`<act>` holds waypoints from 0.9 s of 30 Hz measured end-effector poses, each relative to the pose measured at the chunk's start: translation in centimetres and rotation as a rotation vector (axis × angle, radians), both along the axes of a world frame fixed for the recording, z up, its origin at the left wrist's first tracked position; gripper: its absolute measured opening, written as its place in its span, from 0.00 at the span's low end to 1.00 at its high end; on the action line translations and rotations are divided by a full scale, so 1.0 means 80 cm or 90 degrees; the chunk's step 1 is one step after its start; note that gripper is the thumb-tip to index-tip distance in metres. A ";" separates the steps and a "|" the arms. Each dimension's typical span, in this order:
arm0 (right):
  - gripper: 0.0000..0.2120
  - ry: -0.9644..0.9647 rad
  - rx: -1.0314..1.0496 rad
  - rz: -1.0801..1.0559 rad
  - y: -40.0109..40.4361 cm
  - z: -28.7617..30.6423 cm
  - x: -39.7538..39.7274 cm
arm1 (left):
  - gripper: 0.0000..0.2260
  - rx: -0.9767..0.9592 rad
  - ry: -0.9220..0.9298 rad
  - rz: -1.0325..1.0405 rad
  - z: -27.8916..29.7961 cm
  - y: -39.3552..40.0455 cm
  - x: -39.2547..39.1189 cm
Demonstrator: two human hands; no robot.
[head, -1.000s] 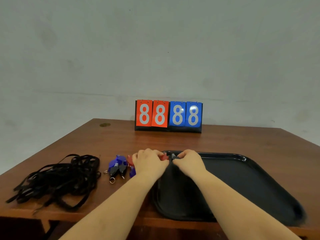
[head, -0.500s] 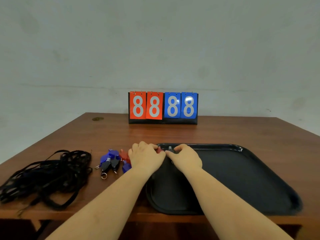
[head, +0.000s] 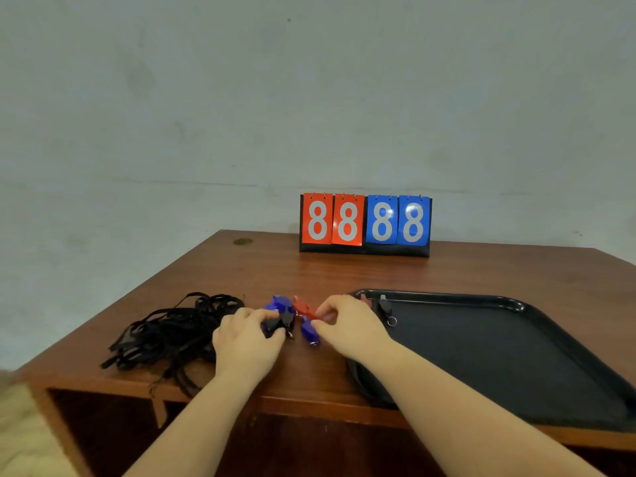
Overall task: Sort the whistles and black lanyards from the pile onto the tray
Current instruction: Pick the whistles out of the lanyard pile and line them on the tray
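A black whistle (head: 280, 323) is pinched by the left hand (head: 246, 342), a red whistle (head: 304, 309) – apparently – by the right hand (head: 347, 327); between the fingers, neighbouring whistles may be dragged off the worktop (head: 309, 270) – key rings snag.

The left hand (head: 246, 342) covers the near ends of the dark whistles (head: 280, 321) and the right edge of the lanyard tangle (head: 172, 333); its grip on a whistle is too blurred to confirm. The right hand (head: 347, 325) hides part of the red whistle (head: 304, 309) and the tray's (head: 481, 299) near-left corner. The tray runs off the right edge. On it, two small whistles (head: 383, 306) are blurred.
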State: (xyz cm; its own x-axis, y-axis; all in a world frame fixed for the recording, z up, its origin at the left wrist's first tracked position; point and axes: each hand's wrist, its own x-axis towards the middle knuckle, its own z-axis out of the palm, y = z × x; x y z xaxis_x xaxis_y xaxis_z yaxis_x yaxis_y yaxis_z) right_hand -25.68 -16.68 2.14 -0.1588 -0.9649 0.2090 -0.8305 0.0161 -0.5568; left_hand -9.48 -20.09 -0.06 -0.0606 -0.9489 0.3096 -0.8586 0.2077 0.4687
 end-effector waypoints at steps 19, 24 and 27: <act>0.15 0.037 -0.021 -0.043 -0.003 -0.027 0.019 | 0.23 0.048 0.046 -0.009 -0.014 -0.013 -0.001; 0.14 -0.010 -0.030 -0.047 -0.002 -0.028 0.017 | 0.18 0.049 0.070 -0.003 -0.015 -0.015 -0.002; 0.14 -0.048 -0.036 -0.046 -0.001 -0.028 0.017 | 0.16 0.046 0.104 -0.002 -0.015 -0.012 -0.001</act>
State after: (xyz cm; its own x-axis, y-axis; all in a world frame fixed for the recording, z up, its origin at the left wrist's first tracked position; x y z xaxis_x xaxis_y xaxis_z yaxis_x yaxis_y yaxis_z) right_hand -24.33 -16.78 -0.10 -0.2441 -0.9374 0.2483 -0.7843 0.0403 -0.6191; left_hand -9.52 -21.06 -1.26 -0.0179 -0.9690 0.2463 -0.7696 0.1706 0.6154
